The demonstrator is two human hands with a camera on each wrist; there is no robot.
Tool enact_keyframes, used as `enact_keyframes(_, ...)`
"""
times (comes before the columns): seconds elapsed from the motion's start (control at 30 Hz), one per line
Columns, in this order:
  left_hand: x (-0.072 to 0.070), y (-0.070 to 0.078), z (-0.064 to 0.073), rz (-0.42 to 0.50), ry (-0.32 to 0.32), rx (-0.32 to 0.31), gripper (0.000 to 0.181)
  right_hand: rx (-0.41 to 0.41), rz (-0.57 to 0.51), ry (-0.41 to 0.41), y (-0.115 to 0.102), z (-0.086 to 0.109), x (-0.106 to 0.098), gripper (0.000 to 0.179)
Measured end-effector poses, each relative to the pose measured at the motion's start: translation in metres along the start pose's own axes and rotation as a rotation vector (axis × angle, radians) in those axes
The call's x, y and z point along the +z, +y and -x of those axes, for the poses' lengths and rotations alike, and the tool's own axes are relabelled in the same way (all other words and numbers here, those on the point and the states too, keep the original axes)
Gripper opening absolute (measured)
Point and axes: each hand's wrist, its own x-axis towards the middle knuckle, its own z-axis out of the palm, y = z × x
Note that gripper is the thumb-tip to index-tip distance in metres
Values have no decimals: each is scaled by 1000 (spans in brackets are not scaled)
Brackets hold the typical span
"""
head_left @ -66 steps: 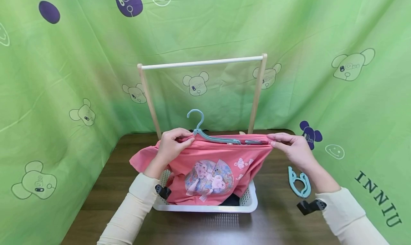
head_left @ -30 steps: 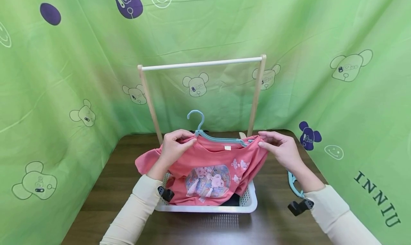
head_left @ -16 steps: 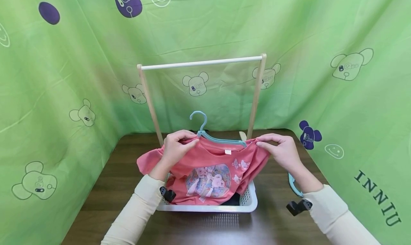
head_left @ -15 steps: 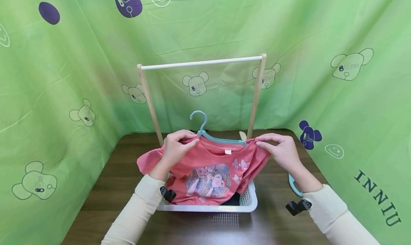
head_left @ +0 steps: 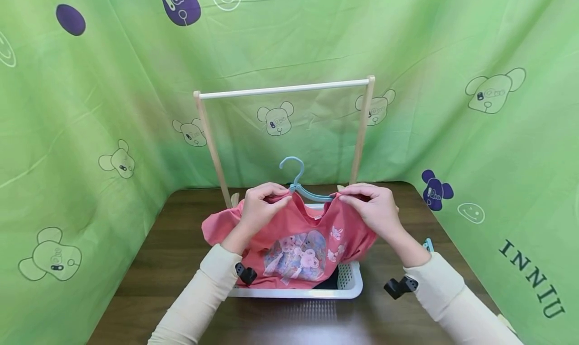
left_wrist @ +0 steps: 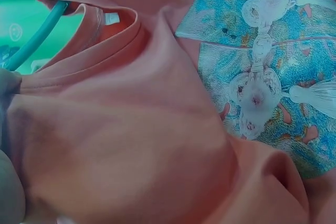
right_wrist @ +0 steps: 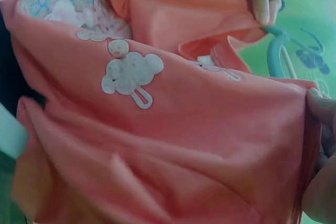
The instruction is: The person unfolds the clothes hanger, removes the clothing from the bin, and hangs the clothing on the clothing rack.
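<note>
A pink-red T-shirt (head_left: 296,254) with a shiny patch and pale bear appliqués droops over the white basket. My left hand (head_left: 260,209) pinches its neckline beside the middle of a light blue hanger (head_left: 312,196). The hanger's hook stands up above the collar. With thumb and fingers, my right hand (head_left: 376,211) pinches the other shoulder, where that hanger arm runs under the fabric. In the left wrist view the hanger (left_wrist: 39,38) crosses the collar opening near a white label (left_wrist: 112,18). The right wrist view shows the shirt (right_wrist: 184,119) stretched between both hands.
Behind the hands stands a small rack with a white bar (head_left: 285,89) and wooden posts. The white basket (head_left: 298,293) holds a dark cloth (head_left: 329,282) too. Another blue hanger (head_left: 428,245) lies on the table at right, mostly behind the forearm. Green curtains surround the brown table.
My right hand has moved left toward the left hand, bunching the neckline closer. The hanger has shifted slightly right, and its right end has gone under the shirt's shoulder.
</note>
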Motion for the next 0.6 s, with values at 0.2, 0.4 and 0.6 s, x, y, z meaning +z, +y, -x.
enact_keyframes(0.2,8,2,-1,-8,14,0,15,-7,-46,-8,-8,0,13,15)
enact_keyframes(0.4,14,3,-1,-1,1,-11,14,-10,-49,-21,0,-3,26,14)
enact_keyframes(0.6,16,3,0,5,-2,-11,14,-37,3,-43,26,-8,36,15)
